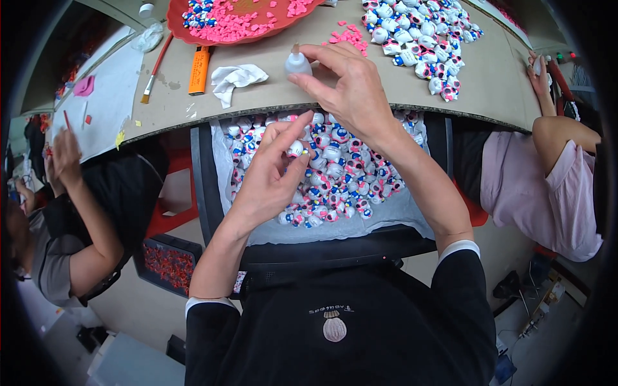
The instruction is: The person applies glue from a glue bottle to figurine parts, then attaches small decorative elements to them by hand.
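Note:
My right hand (351, 83) pinches a small translucent white squeeze bottle (297, 65) with a narrow brownish tip, upright at the table's near edge. Lower and to the left, my left hand (273, 170) is closed on a small white figurine (296, 149), held between thumb and fingers; its details are partly covered. Directly below both hands is a paper-lined tray (399, 215) full of small white, pink and blue figurines (335, 170). Small pink pieces (347, 37) lie on the table just beyond my right hand.
A red plate (222, 40) at the far left holds pink pieces and figurines. Near it lie a crumpled tissue (235, 80), an orange lighter (199, 71) and a brush (154, 74). More figurines (425, 38) pile up at far right. People sit on both sides.

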The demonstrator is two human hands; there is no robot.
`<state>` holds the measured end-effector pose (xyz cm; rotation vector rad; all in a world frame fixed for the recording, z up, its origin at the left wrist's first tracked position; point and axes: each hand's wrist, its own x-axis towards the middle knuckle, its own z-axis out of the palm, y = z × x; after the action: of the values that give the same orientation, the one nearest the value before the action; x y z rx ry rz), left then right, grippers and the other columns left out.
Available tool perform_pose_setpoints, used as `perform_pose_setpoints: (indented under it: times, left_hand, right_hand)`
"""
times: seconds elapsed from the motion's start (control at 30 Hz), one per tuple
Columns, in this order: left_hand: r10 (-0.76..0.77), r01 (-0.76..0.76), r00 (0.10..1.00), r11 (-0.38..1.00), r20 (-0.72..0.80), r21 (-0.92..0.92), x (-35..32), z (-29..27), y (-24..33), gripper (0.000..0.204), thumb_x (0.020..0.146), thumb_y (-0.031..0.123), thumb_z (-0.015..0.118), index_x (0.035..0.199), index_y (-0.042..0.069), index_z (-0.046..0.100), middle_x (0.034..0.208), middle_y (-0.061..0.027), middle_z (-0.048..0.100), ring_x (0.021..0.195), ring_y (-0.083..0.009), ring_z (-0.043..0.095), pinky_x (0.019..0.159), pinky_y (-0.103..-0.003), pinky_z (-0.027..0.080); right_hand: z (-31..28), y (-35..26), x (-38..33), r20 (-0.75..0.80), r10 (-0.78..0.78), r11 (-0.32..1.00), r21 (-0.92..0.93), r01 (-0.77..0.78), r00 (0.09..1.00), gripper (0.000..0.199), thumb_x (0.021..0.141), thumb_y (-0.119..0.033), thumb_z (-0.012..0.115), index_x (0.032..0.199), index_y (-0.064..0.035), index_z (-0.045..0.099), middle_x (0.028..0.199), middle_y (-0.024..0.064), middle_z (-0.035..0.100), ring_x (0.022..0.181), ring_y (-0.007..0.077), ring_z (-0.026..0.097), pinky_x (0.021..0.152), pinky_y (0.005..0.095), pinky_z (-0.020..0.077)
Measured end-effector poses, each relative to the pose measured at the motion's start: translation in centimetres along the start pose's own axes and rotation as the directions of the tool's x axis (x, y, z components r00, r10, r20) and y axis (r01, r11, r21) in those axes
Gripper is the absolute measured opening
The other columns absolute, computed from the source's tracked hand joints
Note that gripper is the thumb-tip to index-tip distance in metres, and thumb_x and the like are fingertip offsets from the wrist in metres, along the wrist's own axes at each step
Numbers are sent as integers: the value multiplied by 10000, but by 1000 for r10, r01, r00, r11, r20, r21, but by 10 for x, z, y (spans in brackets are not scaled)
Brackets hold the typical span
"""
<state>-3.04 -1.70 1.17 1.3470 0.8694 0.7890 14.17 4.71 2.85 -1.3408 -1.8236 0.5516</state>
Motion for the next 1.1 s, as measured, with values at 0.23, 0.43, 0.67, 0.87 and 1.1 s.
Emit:
perform_pose_setpoints:
  times: [0.23,0.43,0.67,0.87,1.1]
  left_hand:
    - [-166,143,986,907,-24,-397,0,-8,7,479,811,-56,637,1260,-7,475,1046,-71,573,851,-91,614,734,-196,506]
    - [-149,99,983,919,-103,-382,3,0,5,443,807,-48,650,1224,-14,502,1026,-98,616,873,-106,620,759,-204,511]
    - [-57,-6,989,907,-136,-420,3,-2,3,326,795,-69,653,1092,-28,525,997,-100,622,897,-125,628,797,-236,526]
    - [-62,2,990,905,-127,-426,3,-3,2,338,794,-71,652,1105,-28,525,998,-98,622,906,-128,628,804,-236,525]
    - [-43,-14,990,915,-131,-404,2,-3,4,329,799,-65,650,1103,-29,529,983,-99,633,903,-129,631,797,-235,526]
  right_hand:
    - [-32,-15,-47,38,55,944,325,-64,998,372,858,-78,607,1169,16,427,970,152,649,825,184,646,703,295,502]
    - [-50,-29,-86,44,151,921,358,-156,988,317,879,-89,587,1159,2,472,941,107,653,794,165,637,704,270,491]
    - [-53,-37,-91,22,163,952,261,-163,986,389,742,-104,748,1080,8,593,888,99,668,742,157,655,627,250,504]
    - [-52,-36,-90,-38,111,967,232,-99,993,336,659,-94,811,953,4,680,826,113,689,724,161,670,608,240,506]
    - [-48,-36,-91,16,154,957,248,-153,988,311,683,-104,797,954,-2,684,821,123,692,702,156,673,587,233,504]
